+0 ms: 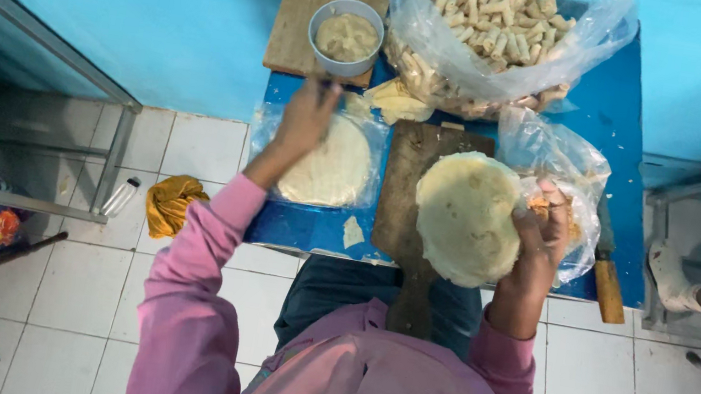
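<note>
Right hand [541,233]: gripping the right edge of a round pale wrapper sheet [466,214], fingers curled over the rim, holding it up over the wooden cutting board [408,187]; sheet is drooping left of the hand, roughly round so no real long axis.
Left hand [307,116]: reaching fwd toward the small grey bowl of paste [348,36]; fingertips are sitting just short of the bowl's near rim. Fingers look loosely bunched, blurred, can't tell if they're pinching anything.
Key relation: bowl is lying straight ahead of the left hand, far side of the tabletop; left hand is much nearer to it than the right. Held sheet is well apart to the right, w/ the board between.
Under left forearm: stack of wrapper sheets [335,167] lying flat on clear plastic, just left of the board, touching the blue tabletop [634,128].
Beyond: bowl is resting on a 2nd wooden board [308,15]; beside it a big clear bag of rolled spring rolls [497,24], filling the far right corner.
Right side: crumpled plastic bag [552,148] w/ orange filling partly hidden behind the right hand; a knife w/ wooden handle [607,286] lying along the tabletop's right edge, handle toward the person.
Scraps: folded wrapper bits [395,100] near the bag; a small piece [352,233] at the near edge.
Floor: white tiles, a yellow cloth [172,203] left of the tabletop.
</note>
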